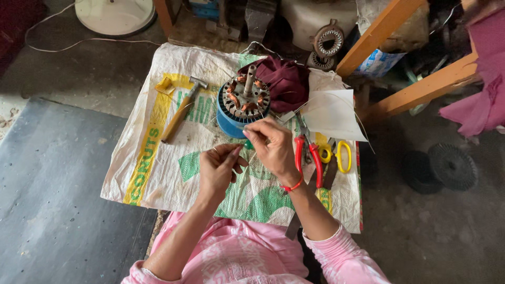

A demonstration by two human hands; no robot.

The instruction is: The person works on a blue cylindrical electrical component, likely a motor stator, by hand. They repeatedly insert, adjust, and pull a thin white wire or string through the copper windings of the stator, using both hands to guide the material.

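A blue motor stator (pixel 239 108) with copper windings and a steel shaft stands on a woven sack (pixel 158 173) spread over a low table. My right hand (pixel 273 147) is just in front of it, fingers pinched on a thin thread or wire. My left hand (pixel 220 167) is close beside it, fingertips pinched on the same thin strand. A small green object shows between the hands, partly hidden. Both sleeves are pink; a red band circles my right wrist.
A wooden-handled hammer (pixel 180 111) lies left of the stator. Red-handled pliers (pixel 307 152) and yellow-handled scissors (pixel 336 155) lie to the right. A maroon cloth (pixel 286 79) and white paper (pixel 331 113) sit behind. Two dark discs (pixel 439 167) rest on the floor at right.
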